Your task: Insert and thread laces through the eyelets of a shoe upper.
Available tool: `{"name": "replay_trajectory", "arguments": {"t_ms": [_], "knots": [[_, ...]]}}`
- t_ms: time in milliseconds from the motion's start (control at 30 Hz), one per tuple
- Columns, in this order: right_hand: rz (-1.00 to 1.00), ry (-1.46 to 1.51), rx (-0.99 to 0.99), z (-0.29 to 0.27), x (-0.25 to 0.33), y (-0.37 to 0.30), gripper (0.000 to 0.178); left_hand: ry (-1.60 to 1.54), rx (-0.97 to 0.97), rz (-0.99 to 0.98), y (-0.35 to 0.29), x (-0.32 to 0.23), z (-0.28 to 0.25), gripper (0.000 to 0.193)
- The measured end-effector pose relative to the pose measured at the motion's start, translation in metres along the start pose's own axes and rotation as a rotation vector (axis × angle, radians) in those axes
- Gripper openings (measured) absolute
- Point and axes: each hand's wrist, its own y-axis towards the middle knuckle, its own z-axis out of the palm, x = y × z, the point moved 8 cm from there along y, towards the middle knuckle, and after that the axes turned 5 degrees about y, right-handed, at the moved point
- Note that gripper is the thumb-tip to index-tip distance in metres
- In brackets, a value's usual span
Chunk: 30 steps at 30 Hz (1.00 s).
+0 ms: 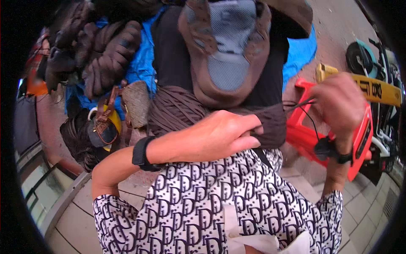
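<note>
My left hand (230,133) curls over brown laces (177,111), pinching what I can't tell; my right hand (339,103), at three o'clock, pinches dark strands (303,103); the shoe (228,63) sits at twelve.

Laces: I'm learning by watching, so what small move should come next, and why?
Probably the right hand should draw the strand gently away while the left hand steadies the bundle: the strand stretches from the bundle to the right hand, and the left is at the bundle.
</note>
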Motion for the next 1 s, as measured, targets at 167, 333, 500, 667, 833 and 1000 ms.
{"name": "replay_trajectory", "arguments": {"t_ms": [167, 333, 500, 667, 833, 1000], "knots": [[0.545, -0.398, -0.165, -0.119, -0.18, -0.087, 0.013, -0.219, 0.167, -0.133, -0.011, 0.013, -0.009, 0.015], [0.977, -0.406, 0.134, -0.13, -0.292, -0.248, 0.011, -0.439, -0.09, -0.135, -0.042, -0.024, -0.068, 0.017], [1.223, -0.57, 0.18, -0.104, -0.291, -0.338, 0.016, -0.047, -0.547, 0.035, -0.056, -0.063, -0.195, 0.026], [1.253, -0.554, 0.552, -0.046, -0.277, -0.295, 0.021, 0.462, -0.542, -0.222, -0.046, -0.04, -0.193, 0.014], [0.571, 0.814, 0.214, 0.039, -0.053, 0.01, 0.062, 0.283, -0.301, 0.001, 0.008, -0.025, -0.096, 0.012], [0.729, 1.175, 0.213, 0.098, -0.008, 0.02, 0.019, 0.128, -0.189, -0.083, -0.001, -0.006, -0.068, 0.014]]}}
